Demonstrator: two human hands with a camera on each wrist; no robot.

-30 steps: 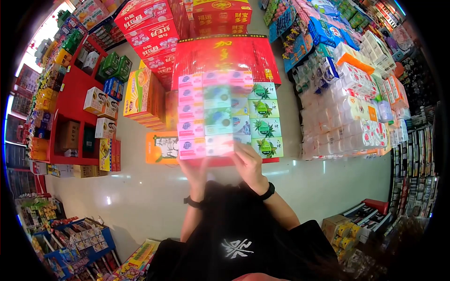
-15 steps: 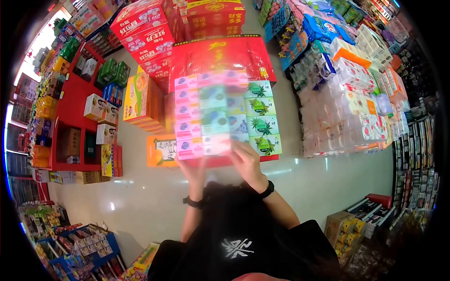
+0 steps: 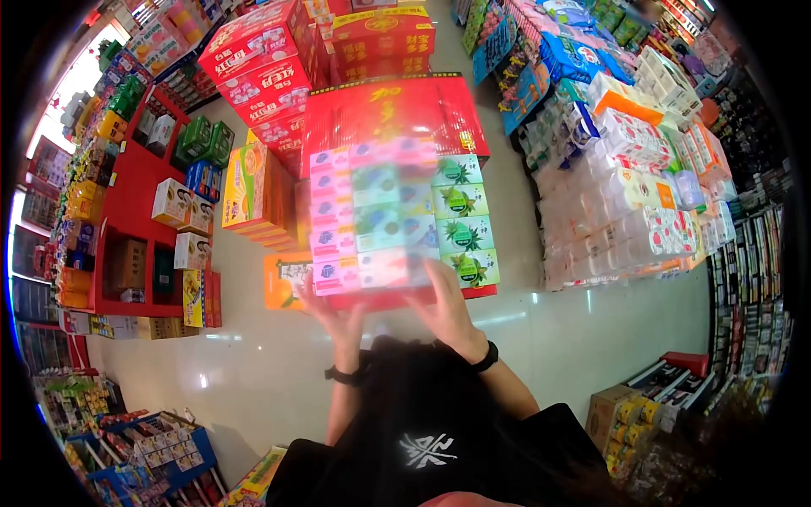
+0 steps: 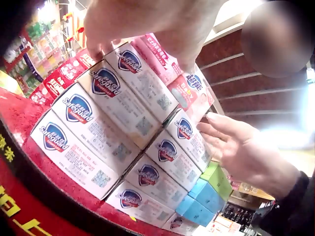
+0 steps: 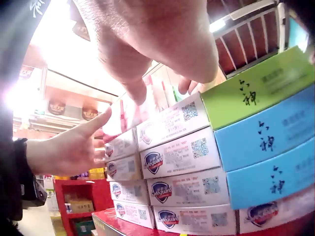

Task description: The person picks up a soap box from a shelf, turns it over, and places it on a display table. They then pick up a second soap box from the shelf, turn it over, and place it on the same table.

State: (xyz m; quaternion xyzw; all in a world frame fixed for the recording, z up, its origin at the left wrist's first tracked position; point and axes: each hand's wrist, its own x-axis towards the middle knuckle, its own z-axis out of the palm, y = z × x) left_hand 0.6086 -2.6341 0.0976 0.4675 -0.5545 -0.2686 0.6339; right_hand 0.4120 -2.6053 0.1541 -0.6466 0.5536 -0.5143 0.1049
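Observation:
Boxed soaps are stacked in rows on a red carton (image 3: 389,106). Pink boxes (image 3: 335,273) form the left column in the head view, and green boxes (image 3: 467,268) the right. White Safeguard boxes (image 4: 81,110) show their ends in the left wrist view. My left hand (image 3: 334,317) is at the stack's front left corner, fingers extended and thumb apart. At the front, right of the middle, my right hand (image 3: 445,313) has straight fingers right at the boxes. The right wrist view shows the left hand (image 5: 74,147) spread beside the Safeguard ends.
Red fruit cartons (image 3: 262,76) stand behind on the left, with orange boxes (image 3: 253,190) in front of them. A red shelf (image 3: 139,203) runs along the left. Wrapped paper rolls (image 3: 600,211) are piled on the right, across a strip of floor.
Both hands have drawn slightly back from the front of the stack, and their fingers have loosened and spread. The left hand has shifted left. The soap rows keep their arrangement.

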